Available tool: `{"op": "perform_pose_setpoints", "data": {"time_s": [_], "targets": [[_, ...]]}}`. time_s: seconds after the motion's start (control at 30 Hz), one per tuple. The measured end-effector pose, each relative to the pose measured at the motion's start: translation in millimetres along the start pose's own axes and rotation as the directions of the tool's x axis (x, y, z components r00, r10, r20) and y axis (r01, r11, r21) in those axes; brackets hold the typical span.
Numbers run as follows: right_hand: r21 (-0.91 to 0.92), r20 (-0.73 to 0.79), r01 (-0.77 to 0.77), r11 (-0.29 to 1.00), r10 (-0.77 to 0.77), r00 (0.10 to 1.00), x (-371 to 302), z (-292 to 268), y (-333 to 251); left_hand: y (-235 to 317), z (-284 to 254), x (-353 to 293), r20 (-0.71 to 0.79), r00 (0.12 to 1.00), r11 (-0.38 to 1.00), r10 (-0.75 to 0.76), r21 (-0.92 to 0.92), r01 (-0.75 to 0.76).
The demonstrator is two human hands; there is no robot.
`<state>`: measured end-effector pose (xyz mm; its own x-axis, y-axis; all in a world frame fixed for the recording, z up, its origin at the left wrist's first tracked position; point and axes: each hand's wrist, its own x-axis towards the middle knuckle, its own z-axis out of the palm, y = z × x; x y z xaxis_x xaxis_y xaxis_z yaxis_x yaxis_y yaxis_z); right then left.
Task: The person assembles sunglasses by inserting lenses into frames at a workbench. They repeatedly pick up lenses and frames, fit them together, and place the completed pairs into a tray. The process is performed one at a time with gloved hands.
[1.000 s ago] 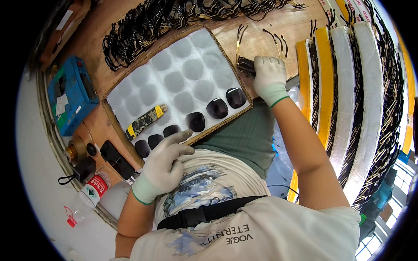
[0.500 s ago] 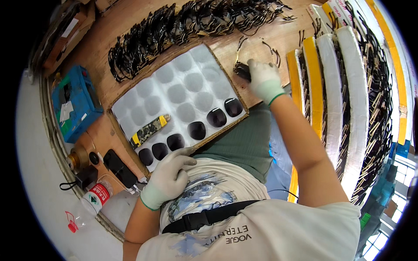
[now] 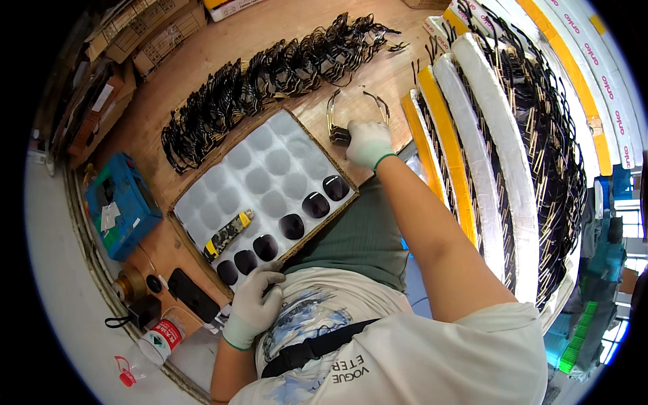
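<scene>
My gloved left hand point(image 3: 256, 309), fingers loosely bent and parted, is at the near edge of the lens tray point(image 3: 257, 181). Farther out, my right hand point(image 3: 370, 144) grips dark sunglasses point(image 3: 339, 137) (temples spread open) at the bench point(image 3: 223, 44), before bunched frames point(image 3: 270, 74).

Gloved right hand point(image 3: 369, 144) partly covers sunglasses point(image 3: 339, 136) right of the lens tray point(image 3: 241, 192); gloved left hand point(image 3: 256, 304) beside its near edge.

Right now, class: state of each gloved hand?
Left hand: loosely open, nothing visible in it.
Right hand: curled over one end of the sunglasses; whether it grips them cannot be told.
</scene>
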<state>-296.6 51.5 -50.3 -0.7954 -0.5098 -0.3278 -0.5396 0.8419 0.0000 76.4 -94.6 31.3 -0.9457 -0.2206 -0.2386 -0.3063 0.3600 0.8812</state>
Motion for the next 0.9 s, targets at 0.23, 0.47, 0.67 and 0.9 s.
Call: {"op": "perform_pose_setpoints", "data": {"time_s": [0.23, 0.47, 0.67, 0.9], "targets": [[0.003, 0.022, 0.029, 1.0, -0.029, 0.999, -15, -12, -5, 3, 6, -15, -0.008, 1.0, 0.999, -0.002, -0.035, 0.002], [0.198, -0.237, 0.12, 0.973, -0.071, 0.969, -137, -25, 6, -24, 20, -15, -0.004, 1.0, 0.988, 0.014, -0.156, -0.015], [0.212, -0.602, 0.46, 0.862, -0.255, 0.757, -327, -80, 48, 24, 42, 40, 0.244, 0.948, 0.975, 0.203, -0.142, -0.173], [-0.138, -0.785, 0.131, 0.982, -0.189, 0.59, -487, -188, 184, 97, 84, 88, 0.41, 0.804, 0.894, 0.431, -0.072, -0.443]]}}
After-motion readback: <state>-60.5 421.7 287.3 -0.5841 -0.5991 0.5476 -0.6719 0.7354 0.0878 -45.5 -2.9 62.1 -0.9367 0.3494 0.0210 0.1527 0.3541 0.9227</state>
